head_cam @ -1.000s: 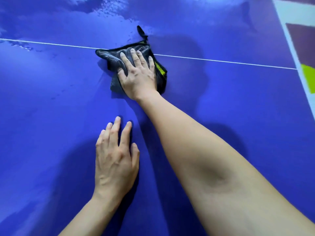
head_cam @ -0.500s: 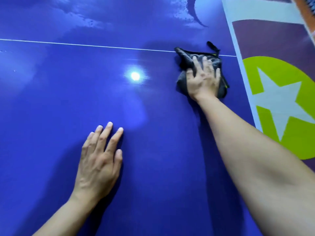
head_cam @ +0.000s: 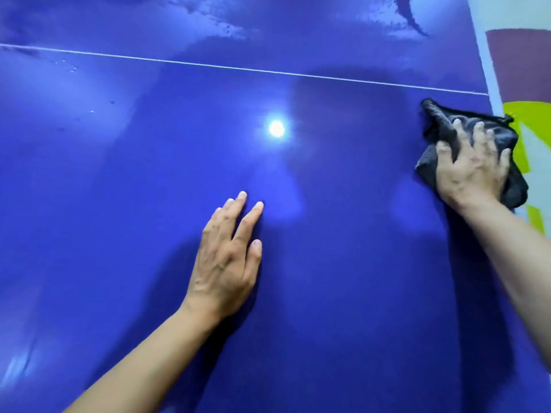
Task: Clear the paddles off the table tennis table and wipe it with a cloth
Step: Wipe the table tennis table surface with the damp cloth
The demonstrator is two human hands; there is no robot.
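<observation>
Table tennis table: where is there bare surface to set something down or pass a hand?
Bare: the wide stretch left of the left hand up to the white line, and the gap between both hands. Crowded only at the right edge of the table, where the right hand presses the cloth.

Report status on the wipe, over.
Right hand presses cloth at table's right edge. Left hand flat on table. No paddles in view, nothing obstructing.
</observation>
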